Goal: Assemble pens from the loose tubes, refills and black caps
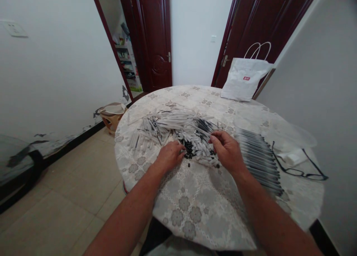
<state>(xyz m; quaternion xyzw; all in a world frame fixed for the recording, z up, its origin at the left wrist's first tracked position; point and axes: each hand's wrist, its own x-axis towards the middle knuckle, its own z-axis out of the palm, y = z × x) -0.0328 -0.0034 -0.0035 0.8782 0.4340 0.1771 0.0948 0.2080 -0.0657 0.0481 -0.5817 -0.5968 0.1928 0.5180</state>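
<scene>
Left hand (171, 154)'s at the small black pieces (189, 150) heaped on the bench (192, 211), right hand (226, 152)'s beside short white pieces (200, 146); can't tell what either grip holds. They look loose, so a nudge could scatter them, and that right forearm (267, 202) could skew the row of rods (259, 157).

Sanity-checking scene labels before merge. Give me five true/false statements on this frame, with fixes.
1. The white paper bag with looped handles stands near the table's far edge. True.
2. The black-framed eyeglasses lie to the left of both hands. False: they lie at the right, past the row of slim grey rods.
3. The left hand is beside the pile of small black pieces. True.
4. The right hand grips the bag. False: it is by the short white cylindrical pieces.
5. The tablecloth is plain red. False: pale, flower-patterned.
</scene>
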